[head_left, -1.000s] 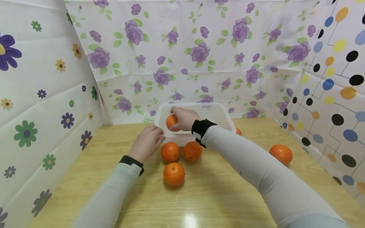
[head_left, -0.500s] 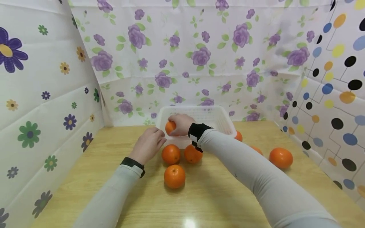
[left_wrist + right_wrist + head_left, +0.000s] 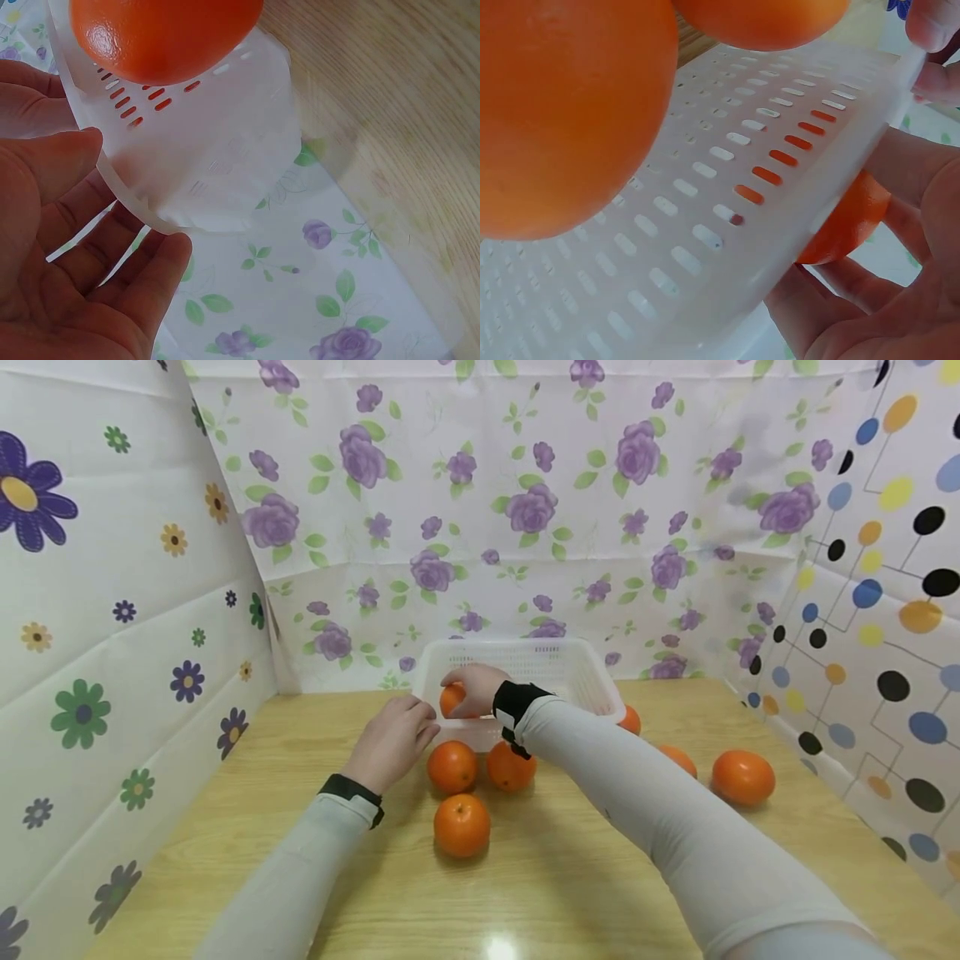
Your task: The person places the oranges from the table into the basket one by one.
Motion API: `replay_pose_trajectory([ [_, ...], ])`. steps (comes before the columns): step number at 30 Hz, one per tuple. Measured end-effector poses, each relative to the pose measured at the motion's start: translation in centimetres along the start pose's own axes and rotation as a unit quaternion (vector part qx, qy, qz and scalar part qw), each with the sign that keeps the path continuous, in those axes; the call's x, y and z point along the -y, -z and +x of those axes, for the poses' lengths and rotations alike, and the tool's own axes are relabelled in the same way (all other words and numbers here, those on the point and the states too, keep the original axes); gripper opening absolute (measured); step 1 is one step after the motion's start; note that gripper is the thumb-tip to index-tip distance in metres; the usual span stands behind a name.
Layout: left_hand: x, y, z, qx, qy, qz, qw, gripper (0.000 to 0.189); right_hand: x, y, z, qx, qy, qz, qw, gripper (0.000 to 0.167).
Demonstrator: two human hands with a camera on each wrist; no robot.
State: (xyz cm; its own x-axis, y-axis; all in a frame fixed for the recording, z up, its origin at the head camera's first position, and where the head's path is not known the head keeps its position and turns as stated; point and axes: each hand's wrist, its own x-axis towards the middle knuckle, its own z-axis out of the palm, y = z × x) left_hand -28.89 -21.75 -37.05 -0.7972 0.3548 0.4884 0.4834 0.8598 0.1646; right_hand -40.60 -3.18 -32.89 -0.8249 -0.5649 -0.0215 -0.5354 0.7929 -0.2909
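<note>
Basket [image 3: 468,737]: left hand [image 3: 388,745] pinches rim at near-left corner; right hand [image 3: 480,690] grasps an orange [image 3: 452,700] inside, just behind the near wall. Room to move lies over the basket's right part; three oranges [image 3: 462,827] crowd the near side. Versus 1.0 s ago: held orange lower, underside now hidden by near rim.

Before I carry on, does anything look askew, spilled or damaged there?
Nothing stands out: the white perforated basket stands upright, the right hand holds an orange inside it, and the three oranges in front look whole.
</note>
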Motion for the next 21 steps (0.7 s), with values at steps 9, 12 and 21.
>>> replay_pose_trajectory([
  [9,0.0,-0.1,0.0,-0.003,0.000,-0.001,1.0000,0.017,-0.7,-1.1,1.1,0.014,0.007,-0.003,0.9999,0.054],
  [12,-0.1,0.0,0.1,0.002,0.005,-0.003,1.0000,0.017,-0.6,-1.4,1.2,0.016,0.010,-0.005,0.9998,0.051],
  [21,0.1,0.1,0.1,0.005,0.008,-0.012,0.9999,0.017,-1.0,-2.0,2.2,0.045,-0.037,0.046,0.9973,0.056],
])
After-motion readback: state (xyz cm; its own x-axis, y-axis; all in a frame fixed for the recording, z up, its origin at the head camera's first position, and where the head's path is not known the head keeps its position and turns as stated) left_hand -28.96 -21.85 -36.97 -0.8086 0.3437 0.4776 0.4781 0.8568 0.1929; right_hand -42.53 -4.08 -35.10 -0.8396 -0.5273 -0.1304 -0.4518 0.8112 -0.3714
